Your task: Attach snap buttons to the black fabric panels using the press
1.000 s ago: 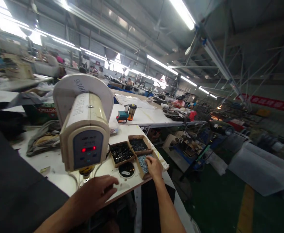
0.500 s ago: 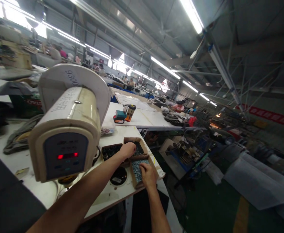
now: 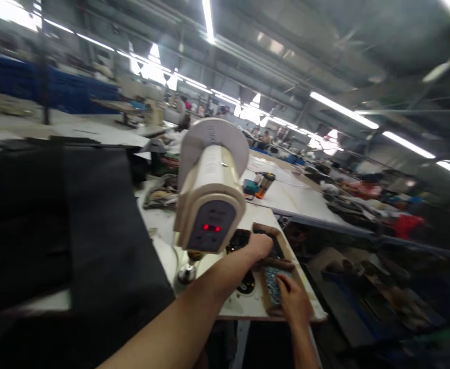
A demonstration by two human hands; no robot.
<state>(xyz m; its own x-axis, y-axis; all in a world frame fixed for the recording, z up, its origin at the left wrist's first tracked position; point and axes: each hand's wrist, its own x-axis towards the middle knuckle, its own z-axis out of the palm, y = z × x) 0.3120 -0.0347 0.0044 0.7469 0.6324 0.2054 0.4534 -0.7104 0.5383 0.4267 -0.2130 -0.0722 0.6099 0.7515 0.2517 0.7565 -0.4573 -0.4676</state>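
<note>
My left hand (image 3: 261, 245) is over a cardboard box of small dark pieces (image 3: 274, 246), its fingers curled down; the fingertips are hidden, so what they hold does not show. Just in front of it, my right hand (image 3: 294, 297) reaches over a second cardboard box (image 3: 266, 294) filled with tiny blue-grey pieces (image 3: 273, 282). Thumb and fingers are drawn together there, and anything between them is too small to make out. Left of my left hand sits another lot of black pieces (image 3: 240, 238). A cream machine head (image 3: 209, 205) with a red lit display stands further left.
Dark fabric (image 3: 105, 236) hangs over the left side. Behind the machine, a teal-and-black tool (image 3: 250, 188) and an amber bottle (image 3: 264, 185) stand on a white table (image 3: 290, 200). The worktop's right edge (image 3: 317, 310) lies beside my right hand.
The view has swung left, so the machine, boxes and hands appear further right, and dark fabric shows at left. Both hands stay at the same boxes.
</note>
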